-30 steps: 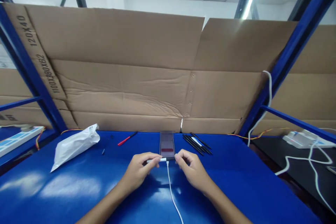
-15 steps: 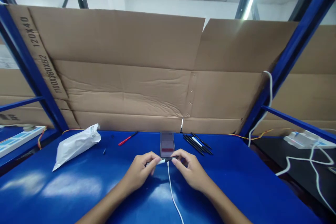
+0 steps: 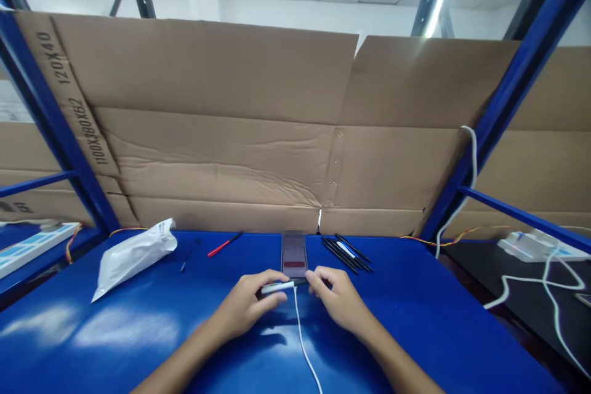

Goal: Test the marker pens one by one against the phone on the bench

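Observation:
A pen (image 3: 280, 287) with a white barrel and a black end lies nearly level between my two hands. My left hand (image 3: 249, 301) has its index finger along the top of the barrel, with the thumb lowered a little away from it; the other fingers are mostly hidden. At the black end, my right hand (image 3: 339, 298) pinches with thumb and forefinger. Just behind the pen a phone (image 3: 294, 252) stands tilted back, its screen facing me. From below the pen a white cable (image 3: 302, 338) runs toward the near edge.
Several black pens (image 3: 346, 254) lie right of the phone, and a red pen (image 3: 224, 244) lies left of it. Further left are a white plastic bag (image 3: 133, 258) and a small dark piece (image 3: 183, 267). Cardboard (image 3: 221, 154) walls the back of the blue table (image 3: 152, 357).
My left thumb has dropped away from the pen, showing more of its white barrel. My right fingers have shifted slightly right along the black end.

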`<state>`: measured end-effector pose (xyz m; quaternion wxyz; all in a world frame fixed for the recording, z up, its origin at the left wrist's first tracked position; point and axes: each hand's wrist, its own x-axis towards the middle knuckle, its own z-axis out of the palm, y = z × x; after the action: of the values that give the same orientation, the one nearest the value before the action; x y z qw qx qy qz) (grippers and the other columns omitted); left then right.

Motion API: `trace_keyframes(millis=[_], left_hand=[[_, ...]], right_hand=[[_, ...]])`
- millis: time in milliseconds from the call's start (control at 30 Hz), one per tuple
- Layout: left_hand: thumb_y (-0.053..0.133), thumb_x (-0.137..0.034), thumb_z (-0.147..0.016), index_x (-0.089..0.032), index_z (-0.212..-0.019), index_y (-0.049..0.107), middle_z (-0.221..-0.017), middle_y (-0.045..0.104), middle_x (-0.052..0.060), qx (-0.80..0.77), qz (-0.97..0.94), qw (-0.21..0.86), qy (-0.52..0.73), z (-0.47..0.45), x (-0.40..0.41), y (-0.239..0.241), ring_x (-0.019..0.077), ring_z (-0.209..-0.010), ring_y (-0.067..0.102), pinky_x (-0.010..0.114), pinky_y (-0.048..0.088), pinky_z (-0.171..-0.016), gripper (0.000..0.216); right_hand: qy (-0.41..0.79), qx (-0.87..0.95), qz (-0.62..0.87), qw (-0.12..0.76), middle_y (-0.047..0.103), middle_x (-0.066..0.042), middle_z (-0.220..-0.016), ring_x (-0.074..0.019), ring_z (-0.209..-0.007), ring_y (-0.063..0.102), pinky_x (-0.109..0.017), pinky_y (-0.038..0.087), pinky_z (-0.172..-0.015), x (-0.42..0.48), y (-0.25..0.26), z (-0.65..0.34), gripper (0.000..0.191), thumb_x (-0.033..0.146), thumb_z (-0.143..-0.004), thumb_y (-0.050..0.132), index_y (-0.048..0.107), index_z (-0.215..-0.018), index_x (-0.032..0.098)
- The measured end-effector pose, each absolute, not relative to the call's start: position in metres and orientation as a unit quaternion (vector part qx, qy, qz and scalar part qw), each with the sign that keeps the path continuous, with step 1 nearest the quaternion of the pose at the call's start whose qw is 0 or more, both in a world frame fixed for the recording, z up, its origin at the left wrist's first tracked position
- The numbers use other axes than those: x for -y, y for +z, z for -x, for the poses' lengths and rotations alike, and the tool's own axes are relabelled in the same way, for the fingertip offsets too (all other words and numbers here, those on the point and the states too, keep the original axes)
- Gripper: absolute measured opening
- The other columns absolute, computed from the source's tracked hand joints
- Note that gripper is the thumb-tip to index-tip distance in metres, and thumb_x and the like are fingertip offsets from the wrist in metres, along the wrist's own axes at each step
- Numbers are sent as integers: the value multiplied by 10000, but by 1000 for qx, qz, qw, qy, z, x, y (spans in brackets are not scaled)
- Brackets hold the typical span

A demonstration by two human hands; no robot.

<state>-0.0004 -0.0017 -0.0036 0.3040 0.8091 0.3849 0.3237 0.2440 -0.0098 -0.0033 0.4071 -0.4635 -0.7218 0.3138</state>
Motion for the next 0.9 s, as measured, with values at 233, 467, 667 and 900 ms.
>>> trace_keyframes(millis=[233, 467, 667, 900], left_hand=[[462, -408, -1061, -204, -1009, 776, -813, 735, 30, -375, -833, 266, 306, 3, -1, -5, 176, -719, 642, 242, 429, -692, 378], [471, -416, -1055, -182, -880, 762, -791, 714, 36, -410, -816, 238, 330, 5, -3, -3, 179, -718, 608, 253, 398, -679, 413], [444, -446, -1044, -177, -812, 710, -770, 714, 25, -423, -802, 248, 341, 9, -6, -6, 188, -725, 618, 262, 397, -682, 444], [414, -422, -996, -181, -645, 556, -611, 557, -13, -451, -779, 242, 361, 12, -11, -12, 160, -612, 510, 255, 330, -607, 449]], right_hand=[[323, 724, 442, 421, 698, -32, -790, -188, -757, 618, -289, 439, -710, 10, 0, -244, 404, 494, -1005, 550, 716, -815, 178], [344, 698, 431, 457, 738, -59, -974, -208, -850, 654, -315, 487, -751, 13, 3, -245, 262, 400, -977, 596, 750, -1064, 205], [317, 696, 431, 480, 710, -64, -968, -207, -850, 635, -319, 484, -760, 7, -4, -248, 267, 373, -981, 571, 761, -1073, 210], [315, 727, 443, 420, 667, -26, -819, -159, -684, 540, -273, 398, -630, 9, -2, -245, 224, 365, -957, 607, 743, -899, 197]])
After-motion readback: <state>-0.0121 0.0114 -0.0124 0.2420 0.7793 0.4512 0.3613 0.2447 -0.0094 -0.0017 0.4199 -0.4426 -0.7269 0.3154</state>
